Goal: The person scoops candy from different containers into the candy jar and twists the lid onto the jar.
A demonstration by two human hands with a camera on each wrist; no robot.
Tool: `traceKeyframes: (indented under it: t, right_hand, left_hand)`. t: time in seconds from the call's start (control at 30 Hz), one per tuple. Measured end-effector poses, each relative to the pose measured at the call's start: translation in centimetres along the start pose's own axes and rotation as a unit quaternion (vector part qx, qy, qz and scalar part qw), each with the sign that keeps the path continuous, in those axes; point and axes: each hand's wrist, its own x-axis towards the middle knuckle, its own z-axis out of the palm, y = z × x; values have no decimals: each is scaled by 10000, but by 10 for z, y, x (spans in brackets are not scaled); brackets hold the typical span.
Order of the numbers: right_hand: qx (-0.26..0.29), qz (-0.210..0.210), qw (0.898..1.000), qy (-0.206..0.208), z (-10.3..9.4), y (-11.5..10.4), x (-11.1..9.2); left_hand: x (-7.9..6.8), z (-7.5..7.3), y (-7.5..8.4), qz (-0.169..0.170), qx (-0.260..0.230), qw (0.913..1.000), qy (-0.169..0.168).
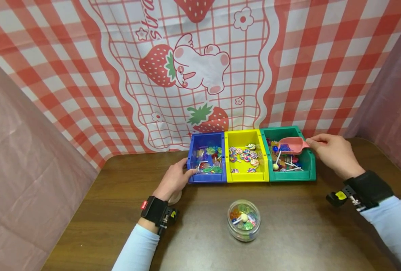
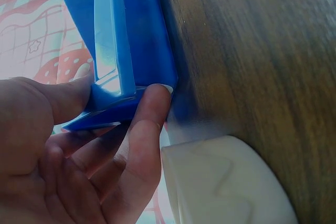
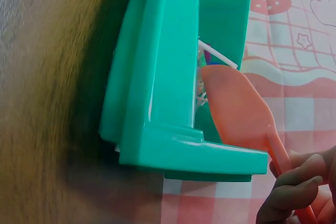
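Note:
My left hand (image 1: 174, 180) grips the front left corner of a blue bin (image 1: 207, 178), thumb over the rim and fingers against the outside. Clear, colourful candy-like pieces lie inside that bin. In my right hand (image 1: 336, 153) is the handle of a pink scoop (image 1: 295, 147), also seen in the right wrist view as a salmon-coloured scoop (image 3: 236, 108). The scoop is over the green bin (image 1: 293, 175), with blue pieces in its bowl. Lollipops with white sticks (image 1: 290, 164) and other small pieces lie below it. A yellow bin (image 1: 249, 177) holding swirl lollipops stands between the two.
A round clear jar (image 1: 243, 236) with mixed candy pieces stands on the brown table (image 1: 200, 244) before the bins. A checked strawberry cloth (image 1: 200, 67) hangs behind them. Near my left hand is a white curved object (image 2: 226, 182), its kind unclear.

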Motion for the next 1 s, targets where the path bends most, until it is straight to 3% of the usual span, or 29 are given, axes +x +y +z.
traceKeyframes:
  t: [0.27, 0.43, 0.63, 1.0]
  right_hand:
    - [560, 159, 9983, -25, 1, 8, -3]
    - [1164, 400, 9922, -176, 2, 12, -5]
    - [1994, 674, 9774, -190, 2, 15, -7]
    - [3148, 683, 9450, -574, -9, 18, -13]
  left_hand:
    - [0, 1, 0, -15, -3, 10000, -19]
    - [0, 1, 0, -56, -92, 9999, -57]
    - [0, 2, 2, -197, -599, 9975, -318]
    - [-1, 1, 2, -61, -509, 9983, -275]
